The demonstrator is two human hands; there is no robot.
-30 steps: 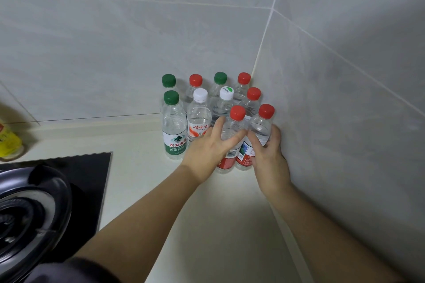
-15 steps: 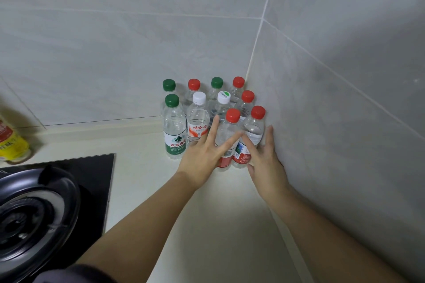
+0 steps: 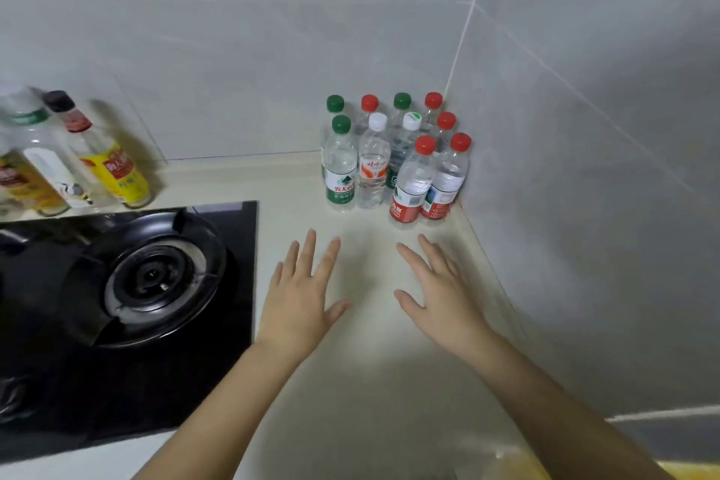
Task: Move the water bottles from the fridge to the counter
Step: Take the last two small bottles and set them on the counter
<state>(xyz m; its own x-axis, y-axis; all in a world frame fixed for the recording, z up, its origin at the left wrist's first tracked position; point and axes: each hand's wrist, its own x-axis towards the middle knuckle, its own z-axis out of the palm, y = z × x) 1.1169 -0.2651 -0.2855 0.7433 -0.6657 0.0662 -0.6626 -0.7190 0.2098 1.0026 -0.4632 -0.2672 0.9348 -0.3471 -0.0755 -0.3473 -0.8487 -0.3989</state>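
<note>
Left hand (image 3: 300, 296) and right hand (image 3: 440, 296) hover spread and empty over the tabletop (image 3: 366, 382); I see upright water bottles (image 3: 409, 183) straight ahead, nearest the right.

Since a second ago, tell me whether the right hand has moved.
Yes. The right hand has drawn back toward the person, off the front bottle by the wall, and now hangs open over the counter.
</note>
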